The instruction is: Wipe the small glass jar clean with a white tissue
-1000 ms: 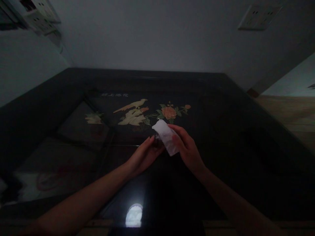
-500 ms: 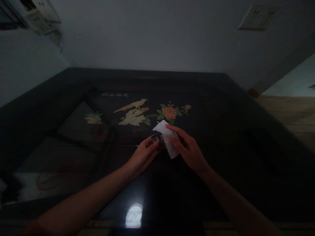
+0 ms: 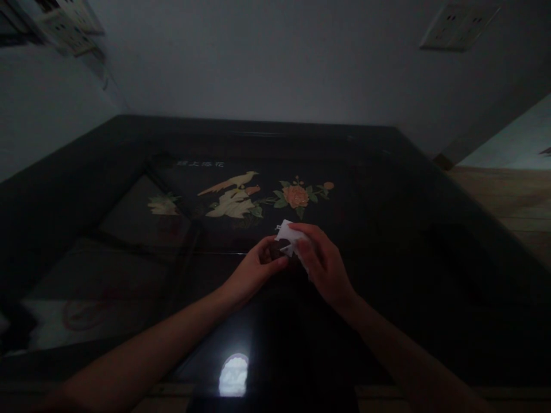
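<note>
In the head view, my left hand (image 3: 255,268) is curled around a small dark, glassy object (image 3: 275,250), mostly hidden by my fingers and too dim to name. A white tissue (image 3: 293,232) is pinched in my right hand (image 3: 327,265), crumpled between thumb and fingers. Its lower edge presses against the small object, so the two hands nearly meet. Both are held over the near middle of a glossy black table (image 3: 370,241).
Inlaid in the tabletop are a pale bird (image 3: 232,182) and an orange flower (image 3: 296,196). A bright light reflection (image 3: 233,376) lies near the front edge. Behind the table stands a wall with a socket panel (image 3: 460,26). Wooden flooring (image 3: 503,195) shows at right.
My right hand has brought the tissue down and in onto the small object. More of the tissue is now bunched under my fingers. The left hand stays nearly in place.
</note>
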Available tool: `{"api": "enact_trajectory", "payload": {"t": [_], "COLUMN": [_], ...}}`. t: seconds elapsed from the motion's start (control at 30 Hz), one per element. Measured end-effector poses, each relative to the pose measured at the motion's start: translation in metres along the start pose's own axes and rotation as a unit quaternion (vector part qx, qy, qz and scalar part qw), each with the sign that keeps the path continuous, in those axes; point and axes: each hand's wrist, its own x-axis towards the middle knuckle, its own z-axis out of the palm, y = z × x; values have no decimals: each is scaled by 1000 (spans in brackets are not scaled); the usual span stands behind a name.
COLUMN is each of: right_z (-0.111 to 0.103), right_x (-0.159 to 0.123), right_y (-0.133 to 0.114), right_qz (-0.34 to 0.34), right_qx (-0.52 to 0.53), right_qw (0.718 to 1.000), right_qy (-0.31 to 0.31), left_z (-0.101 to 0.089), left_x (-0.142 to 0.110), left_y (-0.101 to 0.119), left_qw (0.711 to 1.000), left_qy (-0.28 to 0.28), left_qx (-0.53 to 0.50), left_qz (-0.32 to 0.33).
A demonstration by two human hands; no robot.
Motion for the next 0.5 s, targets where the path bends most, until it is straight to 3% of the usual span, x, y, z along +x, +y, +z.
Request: {"api": "enact_trajectory", "payload": {"t": [0.13,0.3,0.5], "right_z": [3,2,0], "right_x": [-5,-6,-7], "right_y": [1,1,1], "right_qz": [-75,-120,-152], "right_qx": [-64,-126,-123], "right_qw": [995,985,981], "right_qy": [-10,-21,-18], "left_z": [1,4,2], "left_x": [1,0,1], "left_y": [-1,2,1], "left_qw": [999,996,996], "left_qy": [-2,13,-29], "left_qx": [36,88,84], "left_qz": [22,17,11]}}
